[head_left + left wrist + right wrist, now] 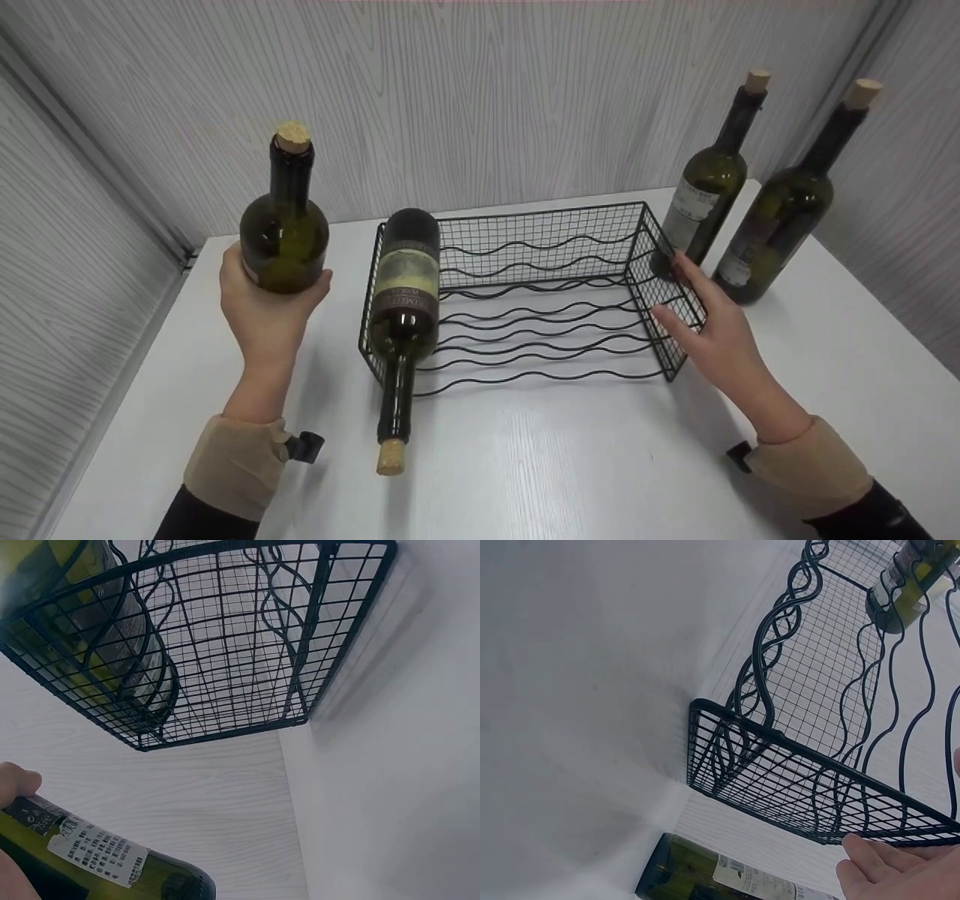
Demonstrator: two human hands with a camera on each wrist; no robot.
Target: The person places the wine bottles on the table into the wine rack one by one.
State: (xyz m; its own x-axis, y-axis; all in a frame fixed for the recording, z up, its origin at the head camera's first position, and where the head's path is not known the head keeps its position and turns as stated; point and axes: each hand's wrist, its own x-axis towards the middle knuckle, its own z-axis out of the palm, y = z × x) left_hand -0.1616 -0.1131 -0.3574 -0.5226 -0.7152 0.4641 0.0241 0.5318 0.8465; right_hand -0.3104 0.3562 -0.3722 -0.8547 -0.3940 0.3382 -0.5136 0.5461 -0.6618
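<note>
My left hand (266,322) grips a dark green wine bottle (283,236) round its lower body, upright with a cork in its neck. A white label on this bottle (97,851) shows in the left wrist view. To its right stands a black wire wine rack (540,216) with wavy rods. Another corked wine bottle (406,277) lies in the rack's left end, neck toward me. My right hand (720,330) holds the rack's right mesh side, thumb inside and fingers outside; some fingertips are hidden in the head view.
Two corked wine bottles, one nearer the rack (705,199) and one farther right (780,225), stand just beyond its right end. Pale wood-grain panels (480,97) enclose the white table (525,465) at the back and sides.
</note>
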